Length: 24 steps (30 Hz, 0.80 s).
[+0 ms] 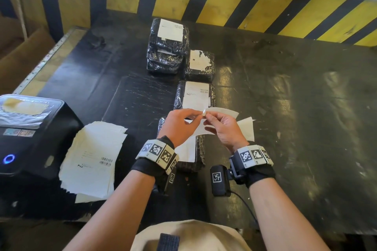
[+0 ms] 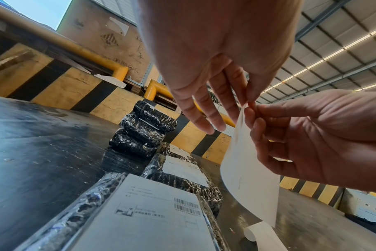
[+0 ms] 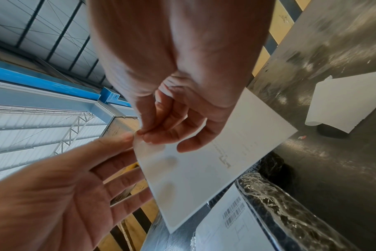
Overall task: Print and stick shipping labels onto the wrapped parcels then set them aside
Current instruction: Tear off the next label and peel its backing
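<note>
- White label sheet (image 1: 206, 128) held in the air between both hands, above the nearest wrapped parcel (image 1: 199, 155), corner uppermost at the meeting fingertips.
- Left hand (image 1: 179, 126): thumb and forefinger pinched on that top corner; remaining fingers (image 2: 204, 118) straight and loosely spread, touching nothing, seen clearly from the left wrist.
- Right hand (image 1: 224, 130): thumb and forefinger pinched on the same corner from the other side, other fingers (image 3: 191, 141) curled against the face of the sheet, seen from the right wrist.
- Thin whitish strip (image 1: 222, 112) reaching out to the right from the pinch point, past the right fingertips; whether backing or label, cannot tell.
- Hanging down from the corner, sheet curved, faint print showing through on its surface in the right wrist view.
- Directly below, nearest wrapped parcel in black film, already bearing a label with barcodes, visible from the left wrist.
- Just right of the hands, loose curled white sheet (image 1: 247, 128) lying on the table.
- Beyond the hands, a second labelled parcel (image 1: 195, 96); farther still, a small parcel with a torn label (image 1: 201, 65) beside a stack of parcels (image 1: 167, 47), top one labelled.
- Left of the hands, messy pile of white sheets (image 1: 91, 159), one with barcodes on top.
- Far left, black label printer (image 1: 30, 134) with a blue ring light on its front.
- Underneath everything, dark scuffed table (image 1: 295, 108); behind it, yellow-and-black striped wall (image 1: 224, 2).
</note>
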### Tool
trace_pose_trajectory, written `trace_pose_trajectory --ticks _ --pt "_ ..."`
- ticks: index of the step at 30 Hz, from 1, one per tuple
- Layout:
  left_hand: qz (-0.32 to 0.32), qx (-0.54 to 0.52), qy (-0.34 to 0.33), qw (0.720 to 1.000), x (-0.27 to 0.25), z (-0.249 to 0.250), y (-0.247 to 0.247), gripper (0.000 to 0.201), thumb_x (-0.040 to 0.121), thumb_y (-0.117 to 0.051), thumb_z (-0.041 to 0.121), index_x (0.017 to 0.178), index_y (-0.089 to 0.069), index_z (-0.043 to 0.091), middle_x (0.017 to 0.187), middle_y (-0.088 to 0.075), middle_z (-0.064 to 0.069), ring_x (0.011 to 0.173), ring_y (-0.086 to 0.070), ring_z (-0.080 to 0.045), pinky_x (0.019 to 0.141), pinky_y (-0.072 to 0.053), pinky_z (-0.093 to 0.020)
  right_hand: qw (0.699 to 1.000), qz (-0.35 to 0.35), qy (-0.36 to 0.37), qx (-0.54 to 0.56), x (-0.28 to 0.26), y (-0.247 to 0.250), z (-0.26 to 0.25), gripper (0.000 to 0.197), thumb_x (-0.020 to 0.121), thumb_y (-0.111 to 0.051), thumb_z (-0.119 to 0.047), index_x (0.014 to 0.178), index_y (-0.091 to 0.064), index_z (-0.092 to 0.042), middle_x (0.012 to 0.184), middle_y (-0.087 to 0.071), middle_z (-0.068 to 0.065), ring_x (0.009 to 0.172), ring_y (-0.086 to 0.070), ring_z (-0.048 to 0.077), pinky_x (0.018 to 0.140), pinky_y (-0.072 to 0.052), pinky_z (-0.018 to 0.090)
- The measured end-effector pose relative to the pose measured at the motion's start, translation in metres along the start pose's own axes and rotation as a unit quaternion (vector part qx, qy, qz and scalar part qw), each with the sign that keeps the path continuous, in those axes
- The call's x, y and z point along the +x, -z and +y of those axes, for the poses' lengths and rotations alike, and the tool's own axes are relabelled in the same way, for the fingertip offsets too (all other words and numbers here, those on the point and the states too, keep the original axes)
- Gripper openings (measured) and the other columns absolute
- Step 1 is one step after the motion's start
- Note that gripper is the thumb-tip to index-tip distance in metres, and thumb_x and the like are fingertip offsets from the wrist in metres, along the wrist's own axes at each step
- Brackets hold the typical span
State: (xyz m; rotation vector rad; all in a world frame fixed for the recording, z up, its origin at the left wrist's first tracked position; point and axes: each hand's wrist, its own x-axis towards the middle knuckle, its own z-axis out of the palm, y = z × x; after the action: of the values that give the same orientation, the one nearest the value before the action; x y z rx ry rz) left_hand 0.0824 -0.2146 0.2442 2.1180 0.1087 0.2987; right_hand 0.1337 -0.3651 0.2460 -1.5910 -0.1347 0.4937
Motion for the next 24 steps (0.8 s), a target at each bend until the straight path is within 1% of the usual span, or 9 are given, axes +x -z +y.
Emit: trace_pose_trajectory --ticks 4,10,13,17,20,24 --pt "-0.002 0.001 0.010 1.000 -0.0007 0.0004 -0.0016 0.025 0.092 -0.061 0.025 0.113 -0.070 0.016 0.107 -0.071 0.002 0.090 -0.062 -0.005 0.074 -0.047 -0.009 1.000 0.007 0.004 -0.018 -0.0002 0.0002 0.0000 0.014 0.096 -0.056 -0.011 0.091 -0.069 -0.014 0.086 -0.069 0.000 0.079 -0.063 0.010 0.084 -0.054 0.032" --pt "0.001 0.008 0.003 1.000 -0.0003 -0.0001 -0.0006 0.025 0.091 -0.063 0.030 0.108 -0.072 0.014 0.100 -0.072 0.002 0.081 -0.062 -0.002 0.070 -0.049 -0.008 0.998 0.006 0.023 -0.057 0.0009 -0.0001 0.0005 0.014 0.095 -0.058 -0.016 0.090 -0.070 -0.015 0.081 -0.069 -0.002 0.075 -0.063 0.009 0.083 -0.054 0.032" --pt "0.006 -0.006 0.003 1.000 0.0013 0.0002 0.0026 0.022 0.090 -0.064 0.028 0.104 -0.074 0.013 0.094 -0.073 0.002 0.079 -0.064 -0.002 0.069 -0.050 -0.007 0.997 -0.002 0.032 -0.067 0.0011 -0.0030 -0.0004 0.014 0.096 -0.057 -0.016 0.092 -0.069 -0.014 0.081 -0.069 -0.004 0.075 -0.062 0.009 0.082 -0.053 0.030" --pt "0.007 -0.024 0.012 1.000 0.0031 0.0007 0.0052 0.022 0.092 -0.062 0.025 0.104 -0.073 0.012 0.092 -0.073 0.002 0.076 -0.064 0.000 0.069 -0.050 -0.008 0.997 -0.010 0.033 -0.062 0.0004 -0.0037 -0.0022 0.013 0.097 -0.056 -0.015 0.093 -0.068 -0.013 0.084 -0.069 -0.003 0.075 -0.061 0.008 0.081 -0.053 0.029" --pt "0.009 -0.031 0.021 0.999 0.0045 0.0011 0.0053 0.023 0.093 -0.060 0.025 0.105 -0.073 0.010 0.094 -0.073 -0.001 0.080 -0.066 -0.005 0.075 -0.053 -0.015 0.998 -0.014 0.031 -0.058 -0.0003 -0.0046 -0.0029 0.013 0.097 -0.055 -0.014 0.096 -0.068 -0.010 0.086 -0.069 0.000 0.076 -0.062 0.009 0.081 -0.053 0.028" --pt "0.020 -0.031 0.040 0.998 0.0069 0.0007 0.0055 0.026 0.094 -0.058 0.025 0.106 -0.072 0.007 0.095 -0.072 -0.003 0.083 -0.066 -0.010 0.076 -0.051 -0.014 1.000 0.009 0.009 -0.024 0.0000 -0.0054 -0.0032 0.015 0.097 -0.053 -0.011 0.091 -0.067 -0.013 0.084 -0.067 0.003 0.076 -0.062 0.013 0.078 -0.054 0.028"
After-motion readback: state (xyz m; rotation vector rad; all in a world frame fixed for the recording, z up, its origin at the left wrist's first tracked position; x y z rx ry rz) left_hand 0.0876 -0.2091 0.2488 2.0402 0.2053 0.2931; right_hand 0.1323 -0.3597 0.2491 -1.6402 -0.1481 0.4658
